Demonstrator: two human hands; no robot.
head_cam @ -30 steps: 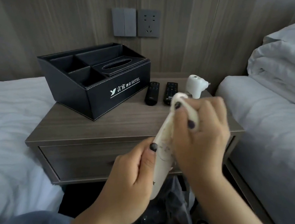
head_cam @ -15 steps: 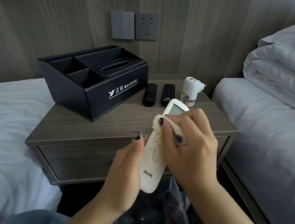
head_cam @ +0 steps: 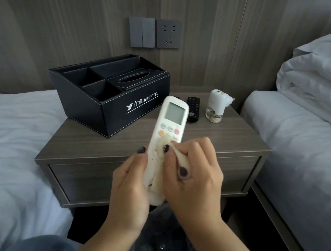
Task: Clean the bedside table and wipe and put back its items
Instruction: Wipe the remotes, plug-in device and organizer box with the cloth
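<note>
Above the table point(head_cam: 210, 138), left hand point(head_cam: 130, 193) grips one white remote point(head_cam: 171, 122); right hand point(head_cam: 193, 180) pinches one wipe point(head_cam: 181, 158)

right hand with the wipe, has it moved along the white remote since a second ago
Yes. The right hand slid down the white remote, from its top end to below the screen.

On the tabletop point(head_cam: 231, 141), the organiser box point(head_cam: 109, 100) sits at about ten o'clock, toward the back left. At one o'clock, near the wall, stands the plug-in vaporiser point(head_cam: 217, 106), with a remote point(head_cam: 193, 109) lying just to its left. Another remote lies behind the raised air-conditioner remote point(head_cam: 170, 130), mostly hidden. That one is held in front of the tabletop, between the left hand point(head_cam: 130, 191) at seven o'clock and the right hand point(head_cam: 193, 178) at five. The wall switch point(head_cam: 142, 32) and socket point(head_cam: 169, 34) are at twelve o'clock above. Beds flank the table: one point(head_cam: 8, 138) at nine o'clock, one point(head_cam: 306, 151) at three.
</note>
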